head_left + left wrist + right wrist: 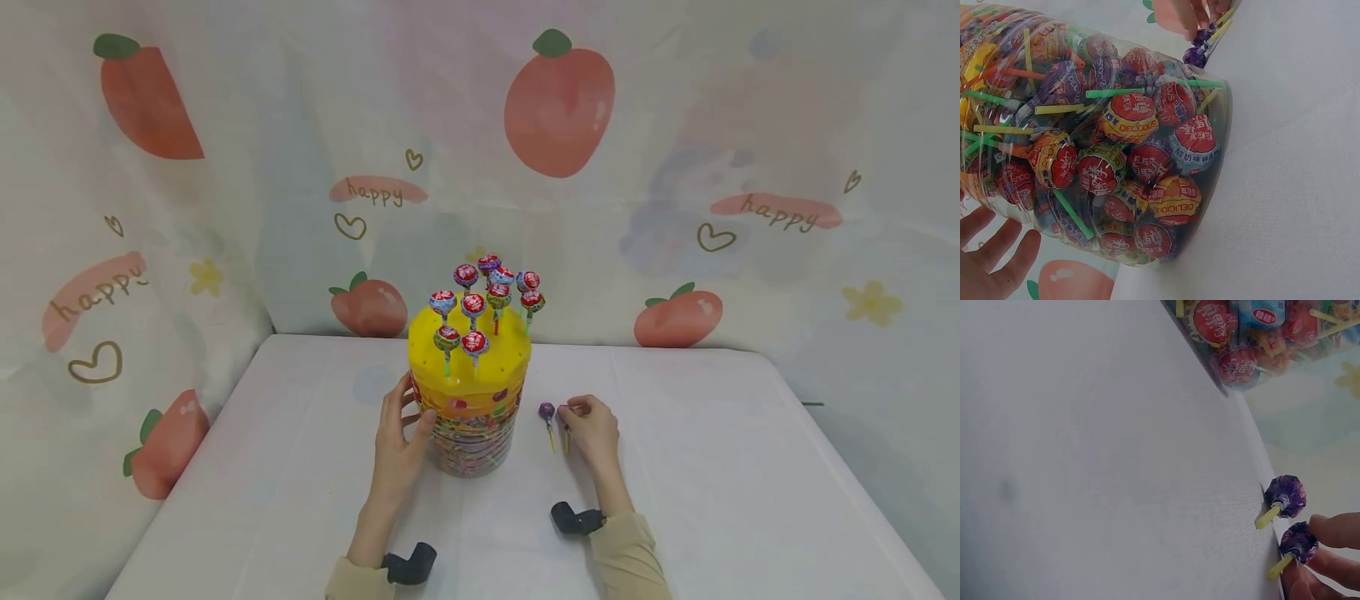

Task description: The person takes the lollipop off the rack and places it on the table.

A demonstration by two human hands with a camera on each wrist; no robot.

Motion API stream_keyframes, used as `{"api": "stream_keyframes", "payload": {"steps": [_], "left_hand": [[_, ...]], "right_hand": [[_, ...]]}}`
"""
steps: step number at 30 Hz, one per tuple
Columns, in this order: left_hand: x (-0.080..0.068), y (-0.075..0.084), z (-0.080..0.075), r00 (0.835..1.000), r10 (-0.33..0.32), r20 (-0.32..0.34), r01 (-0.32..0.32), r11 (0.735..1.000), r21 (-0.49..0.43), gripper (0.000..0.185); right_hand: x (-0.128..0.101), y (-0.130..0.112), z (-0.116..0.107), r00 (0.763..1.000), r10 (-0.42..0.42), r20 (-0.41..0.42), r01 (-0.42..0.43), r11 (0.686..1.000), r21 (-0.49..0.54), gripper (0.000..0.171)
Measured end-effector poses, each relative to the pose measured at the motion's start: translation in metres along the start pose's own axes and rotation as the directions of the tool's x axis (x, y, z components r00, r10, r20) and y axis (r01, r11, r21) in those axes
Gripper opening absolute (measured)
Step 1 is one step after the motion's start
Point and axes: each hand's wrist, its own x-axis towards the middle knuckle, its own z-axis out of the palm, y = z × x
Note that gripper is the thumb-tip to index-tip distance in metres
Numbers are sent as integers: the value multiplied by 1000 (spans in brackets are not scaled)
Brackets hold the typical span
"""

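A big clear jar (472, 442) with a yellow lid (468, 367) stands on the table, packed with wrapped lollipops. Several lollipops (473, 306) stand upright in holes of the lid. My left hand (400, 442) rests against the jar's left side, fingers spread and thumb on its front. To the right of the jar my right hand (594, 429) pinches a purple-wrapped lollipop (1299, 542) by its head, low at the tabletop. Another purple lollipop (547, 411) with a yellow stick lies just left of that hand.
A white cloth covers the table (742, 483). Behind it hangs a printed curtain (465, 100) with peaches and hearts. Each wrist wears a black camera mount, one on the left (411, 564) and one on the right (577, 518). More holes show in the lid.
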Motion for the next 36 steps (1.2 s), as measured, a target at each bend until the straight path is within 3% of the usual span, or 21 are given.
{"api": "stream_keyframes", "payload": {"steps": [13,21,30,36], "left_hand": [[-1,3,1,1000,-16,5,16,1000,17,63],[0,6,-1,1000,-29,9,28,999,16,63],[-1,5,-1,999,-34,13,34,999,7,63],[-2,5,0,999,-35,12,35,999,9,63]], "right_hand": [[-6,-11,-16,1000,17,-6,-18,999,-28,34],[-14,-30,-33,994,-91,-58,93,995,28,31],[-34,-56,-53,981,-145,-128,157,983,90,27],[-52,-77,-67,965,-203,-166,229,960,158,25]]}}
